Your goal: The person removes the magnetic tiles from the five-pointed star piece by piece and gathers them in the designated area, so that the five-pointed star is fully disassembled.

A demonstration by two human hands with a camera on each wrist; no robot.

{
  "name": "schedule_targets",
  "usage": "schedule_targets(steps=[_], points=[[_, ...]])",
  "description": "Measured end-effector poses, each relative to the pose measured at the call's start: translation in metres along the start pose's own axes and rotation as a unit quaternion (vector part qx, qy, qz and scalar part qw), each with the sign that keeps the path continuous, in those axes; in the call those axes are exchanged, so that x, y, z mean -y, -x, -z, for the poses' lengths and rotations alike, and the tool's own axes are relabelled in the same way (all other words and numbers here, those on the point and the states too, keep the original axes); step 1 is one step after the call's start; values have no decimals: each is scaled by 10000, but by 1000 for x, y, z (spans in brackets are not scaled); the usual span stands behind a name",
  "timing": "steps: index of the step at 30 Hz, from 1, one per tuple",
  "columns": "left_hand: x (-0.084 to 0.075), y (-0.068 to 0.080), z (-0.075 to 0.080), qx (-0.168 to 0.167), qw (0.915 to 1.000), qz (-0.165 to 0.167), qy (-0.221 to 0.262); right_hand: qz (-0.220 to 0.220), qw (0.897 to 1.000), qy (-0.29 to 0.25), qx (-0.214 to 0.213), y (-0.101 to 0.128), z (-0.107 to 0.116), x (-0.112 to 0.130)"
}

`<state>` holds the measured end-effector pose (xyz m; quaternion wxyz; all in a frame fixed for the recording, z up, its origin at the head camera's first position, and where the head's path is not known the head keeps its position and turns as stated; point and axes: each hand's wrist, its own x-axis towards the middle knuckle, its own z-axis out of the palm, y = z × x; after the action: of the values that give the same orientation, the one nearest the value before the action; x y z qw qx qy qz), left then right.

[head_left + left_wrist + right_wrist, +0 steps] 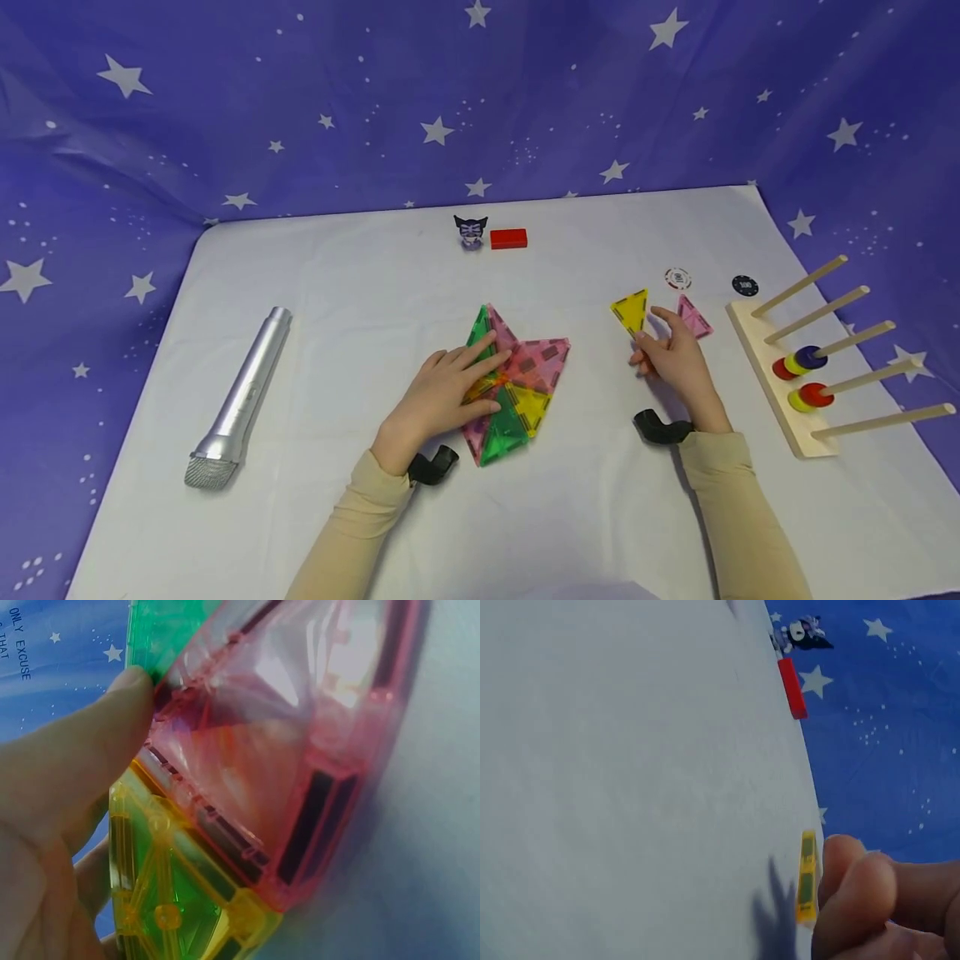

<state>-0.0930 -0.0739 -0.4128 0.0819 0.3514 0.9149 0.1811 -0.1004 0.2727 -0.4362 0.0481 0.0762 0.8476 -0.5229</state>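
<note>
Right hand [678,358] pinches yellow triangle tile [630,311] upright; left hand [442,396], fingers flat, presses on joined tile cluster [517,392] on white table [360,333].

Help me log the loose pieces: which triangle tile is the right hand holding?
The yellow triangle tile, pinched by the right hand. The loose pink triangle tile lies flat behind that hand, and the others are joined under the left hand.

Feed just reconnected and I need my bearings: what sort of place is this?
Probably a staged tabletop play setup, not a lived-in room: a white table backed by a purple star-print cloth, with toys laid out, such as magnetic tiles and a wooden peg rack.
</note>
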Motion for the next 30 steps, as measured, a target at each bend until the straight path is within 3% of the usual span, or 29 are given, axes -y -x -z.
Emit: schedule_targets(steps=[3,6,10,13,17,24,30], points=[[0,0,0,-7,10000,-3,8,101,9997,-50,230,13,-11,9],[0,1,1,-18,10000,4,23,261,9929,-438,1075,29,-28,20],[0,0,1,-46,10000,5,28,652,9633,-817,2474,49,-56,34],[0,0,1,-49,10000,20,58,829,9453,-950,3009,61,-74,40],[-1,-1,1,-48,9999,58,107,718,9424,-1184,3044,71,-93,42],[-1,-1,0,-158,9998,74,133,526,9574,-1872,2134,84,-116,45],[-2,-2,0,-438,9990,-21,119,424,9608,-2148,1702,92,-121,52]])
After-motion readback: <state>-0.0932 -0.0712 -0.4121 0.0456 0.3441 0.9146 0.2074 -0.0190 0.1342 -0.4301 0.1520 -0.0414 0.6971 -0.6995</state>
